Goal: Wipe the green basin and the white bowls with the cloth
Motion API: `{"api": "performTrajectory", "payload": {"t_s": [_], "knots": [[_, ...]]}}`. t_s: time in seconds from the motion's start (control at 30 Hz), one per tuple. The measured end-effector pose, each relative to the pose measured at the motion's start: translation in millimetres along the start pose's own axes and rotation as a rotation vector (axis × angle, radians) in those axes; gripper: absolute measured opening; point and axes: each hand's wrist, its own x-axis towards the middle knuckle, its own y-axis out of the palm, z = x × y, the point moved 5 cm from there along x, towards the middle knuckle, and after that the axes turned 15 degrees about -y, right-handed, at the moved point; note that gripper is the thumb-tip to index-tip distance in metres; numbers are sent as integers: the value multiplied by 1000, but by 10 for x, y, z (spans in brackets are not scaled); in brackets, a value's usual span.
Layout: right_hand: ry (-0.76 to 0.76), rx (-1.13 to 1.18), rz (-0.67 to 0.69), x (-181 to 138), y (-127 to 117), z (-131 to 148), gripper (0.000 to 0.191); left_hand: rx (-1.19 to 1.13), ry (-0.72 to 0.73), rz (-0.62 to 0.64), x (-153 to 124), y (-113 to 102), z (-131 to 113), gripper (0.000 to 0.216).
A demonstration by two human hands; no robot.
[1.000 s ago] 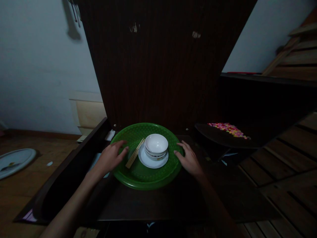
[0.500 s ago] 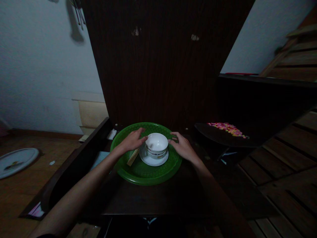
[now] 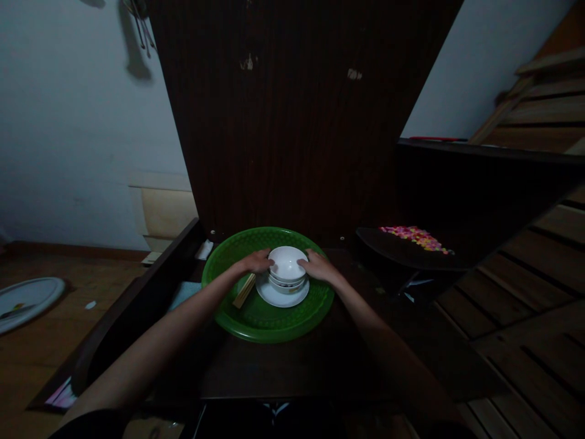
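Note:
A stack of white bowls sits on a white plate (image 3: 283,299) inside a round green plastic basin (image 3: 269,334). My left hand (image 3: 257,261) grips the left rim of the top bowl (image 3: 289,263), its thumb at the inner edge. On the opposite side my right hand (image 3: 319,266) holds the same rim, thumb over the edge and fingers outside. Both hands' outer fingers are partly hidden. Left of the plate, a bundle of wooden chopsticks (image 3: 244,291) lies slanted in the basin.
The basin stands on a dark wooden surface (image 3: 256,372) with a tall dark panel (image 3: 283,134) behind. At right, a curved shelf (image 3: 384,247) bears pink and yellow pieces (image 3: 418,236). A light blue cloth (image 3: 186,294) lies left of the basin, near a white crumpled tissue (image 3: 204,249).
Both hands have closed in from either side of the bowls and now grip the top bowl's rim. The bowls, plate and chopsticks stay in place; the view has shifted slightly.

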Motion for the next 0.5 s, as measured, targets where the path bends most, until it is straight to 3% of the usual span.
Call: {"api": "performTrajectory", "payload": {"t_s": [0.17,0.5], "knots": [[-6,-61,95,43,67,-15,33,-112,-42,122,8,121,85,37],[8,-118,131,47,118,-31,33,-201,-97,186,-24,130,120,36]]}}
